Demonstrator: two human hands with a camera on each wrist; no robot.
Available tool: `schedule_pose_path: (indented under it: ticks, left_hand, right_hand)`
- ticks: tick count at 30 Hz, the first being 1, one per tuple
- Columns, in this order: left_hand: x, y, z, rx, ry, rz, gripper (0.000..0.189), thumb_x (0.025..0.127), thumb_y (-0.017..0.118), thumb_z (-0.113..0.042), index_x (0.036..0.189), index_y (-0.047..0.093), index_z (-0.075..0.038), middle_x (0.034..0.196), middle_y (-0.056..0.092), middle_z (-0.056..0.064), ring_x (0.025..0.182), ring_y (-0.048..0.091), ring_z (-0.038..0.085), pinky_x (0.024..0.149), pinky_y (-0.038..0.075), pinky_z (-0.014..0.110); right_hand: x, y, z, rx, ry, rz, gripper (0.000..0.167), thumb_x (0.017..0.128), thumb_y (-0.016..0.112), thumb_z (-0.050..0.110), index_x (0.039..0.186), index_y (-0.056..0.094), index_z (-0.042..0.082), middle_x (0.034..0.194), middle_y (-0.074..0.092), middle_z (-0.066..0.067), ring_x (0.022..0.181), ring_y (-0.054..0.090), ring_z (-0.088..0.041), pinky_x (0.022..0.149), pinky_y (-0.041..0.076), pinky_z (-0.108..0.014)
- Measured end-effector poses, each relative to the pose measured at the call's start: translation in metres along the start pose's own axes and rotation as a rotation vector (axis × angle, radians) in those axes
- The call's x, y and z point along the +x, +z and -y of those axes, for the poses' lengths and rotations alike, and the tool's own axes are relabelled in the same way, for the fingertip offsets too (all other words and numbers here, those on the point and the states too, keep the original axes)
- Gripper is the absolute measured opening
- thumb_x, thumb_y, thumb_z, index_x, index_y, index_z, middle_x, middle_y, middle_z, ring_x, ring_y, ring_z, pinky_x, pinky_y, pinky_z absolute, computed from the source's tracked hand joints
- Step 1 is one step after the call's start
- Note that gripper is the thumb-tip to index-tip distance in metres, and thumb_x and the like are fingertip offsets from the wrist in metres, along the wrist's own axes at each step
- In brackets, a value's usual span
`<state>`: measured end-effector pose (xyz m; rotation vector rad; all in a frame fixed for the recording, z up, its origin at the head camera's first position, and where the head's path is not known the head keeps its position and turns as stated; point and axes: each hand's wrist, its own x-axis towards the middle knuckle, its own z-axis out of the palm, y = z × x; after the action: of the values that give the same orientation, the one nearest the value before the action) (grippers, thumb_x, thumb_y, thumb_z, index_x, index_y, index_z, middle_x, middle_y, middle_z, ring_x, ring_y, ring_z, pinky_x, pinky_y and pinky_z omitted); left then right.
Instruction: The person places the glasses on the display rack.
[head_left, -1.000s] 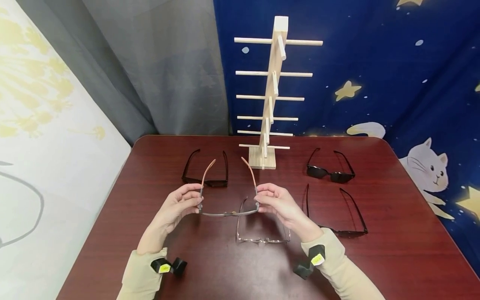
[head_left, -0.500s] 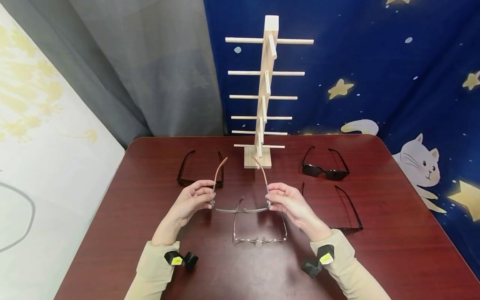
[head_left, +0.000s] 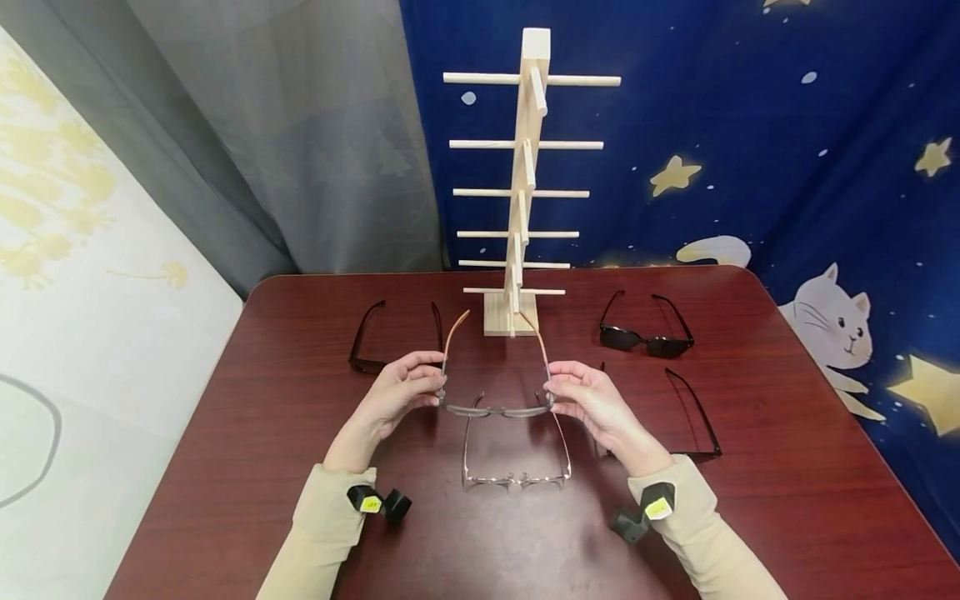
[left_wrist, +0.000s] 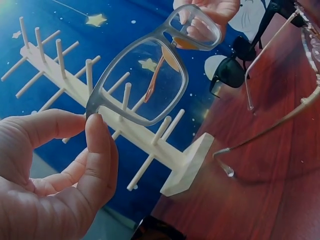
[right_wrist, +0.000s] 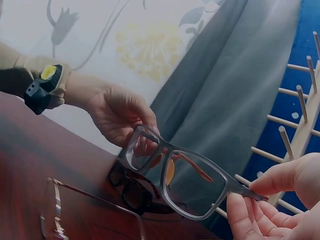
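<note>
Grey-framed eyeglasses (head_left: 497,411) with orange-brown temple tips are held above the table, their arms pointing away toward the rack. My left hand (head_left: 405,387) pinches them near the left hinge between thumb and fingers; my right hand (head_left: 592,406) pinches the right hinge the same way. Both lenses show clearly in the left wrist view, where the frame (left_wrist: 145,82) hangs tilted off the left fingertips. Thin metal-rimmed eyeglasses (head_left: 517,481) lie on the table just below and nearer. Behind stands a wooden peg rack (head_left: 525,167) with several crossbars, none bearing glasses.
On the dark red table (head_left: 285,417), black glasses (head_left: 367,365) lie behind my left hand. Black sunglasses (head_left: 647,342) sit at the back right. Another black pair (head_left: 697,417) is partly hidden by my right hand. Curtains (head_left: 330,150) hang behind the table.
Both hands have moved right and slightly farther away with the grey eyeglasses, bringing them nearer in line with the rack. The whole view has also shifted a little. The grip looks the same.
</note>
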<state>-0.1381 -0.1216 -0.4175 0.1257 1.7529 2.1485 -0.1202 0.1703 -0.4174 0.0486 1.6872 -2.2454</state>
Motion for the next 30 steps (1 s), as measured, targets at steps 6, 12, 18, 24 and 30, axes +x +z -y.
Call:
schedule_pose_path:
  ticks: [6,12,18,24,30]
  left_hand:
    - [0.019,0.005,-0.004,-0.001,-0.008,-0.013,0.045,0.086,0.056,0.006,0.128,0.040,0.013,0.079,0.063,-0.001,0.065,0.060,0.010,0.060,0.053,0.020]
    - [0.039,0.007,-0.007,0.005,-0.032,-0.047,0.046,0.087,0.056,0.005,0.130,0.040,0.011,0.080,0.062,0.001,0.066,0.060,0.011,0.061,0.054,0.021]
    - [0.060,0.008,-0.014,-0.011,-0.056,-0.080,0.043,0.088,0.056,0.004,0.130,0.044,0.007,0.080,0.063,0.000,0.065,0.060,0.010,0.060,0.054,0.020]
    - [0.080,0.011,-0.021,-0.032,-0.085,-0.158,0.042,0.089,0.057,0.003,0.130,0.048,0.005,0.080,0.062,0.000,0.065,0.059,0.008,0.058,0.053,0.018]
    - [0.099,0.016,-0.022,-0.077,-0.115,-0.267,0.039,0.087,0.061,0.001,0.125,0.054,0.003,0.081,0.061,0.001,0.063,0.058,0.007,0.055,0.051,0.016]
  right_hand:
    - [0.013,-0.010,0.006,0.007,-0.012,-0.025,0.020,0.088,0.052,-0.007,0.106,0.053,0.000,0.078,0.065,0.003,0.069,0.061,-0.006,0.061,0.053,-0.017]
    - [0.029,-0.016,0.012,-0.026,-0.021,-0.068,0.025,0.089,0.051,-0.007,0.114,0.049,-0.007,0.076,0.065,0.004,0.070,0.060,-0.006,0.060,0.053,-0.017]
    - [0.046,-0.021,0.019,-0.033,-0.022,-0.104,0.021,0.089,0.052,-0.006,0.110,0.052,-0.003,0.074,0.064,0.003,0.068,0.060,-0.006,0.061,0.052,-0.017]
    - [0.064,-0.022,0.030,-0.032,-0.025,-0.146,0.027,0.090,0.052,-0.006,0.117,0.049,-0.008,0.073,0.064,0.003,0.067,0.059,-0.007,0.060,0.052,-0.017]
    - [0.081,-0.025,0.036,0.005,-0.025,-0.190,0.031,0.090,0.052,-0.006,0.120,0.047,-0.011,0.072,0.065,0.003,0.066,0.060,-0.006,0.060,0.052,-0.016]
